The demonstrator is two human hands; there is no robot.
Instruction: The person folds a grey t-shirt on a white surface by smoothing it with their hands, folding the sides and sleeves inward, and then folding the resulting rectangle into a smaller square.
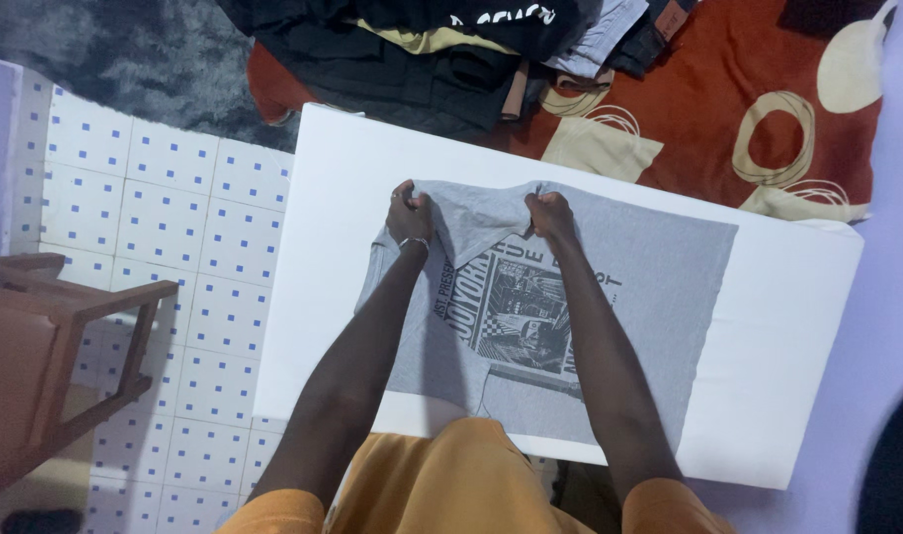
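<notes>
Near edge: orange clothing of the person. Grey printed T-shirt (pixel 609 297) lies flat on white counter (pixel 787 326), centre. Left hand (pixel 410 216) and right hand (pixel 550 213) each have fingers clamped on the shirt's far edge, lifting a fold of fabric between them. Left: wooden chair (pixel 46 336) on tiled floor (pixel 165 198). Far: pile of dark clothes (pixel 441 49) on red patterned bedspread (pixel 768 99).

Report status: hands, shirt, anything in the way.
Left hand and right hand both pinch the far edge of the grey shirt. Shirt flat on white table. Clothes pile beyond, clear.
</notes>
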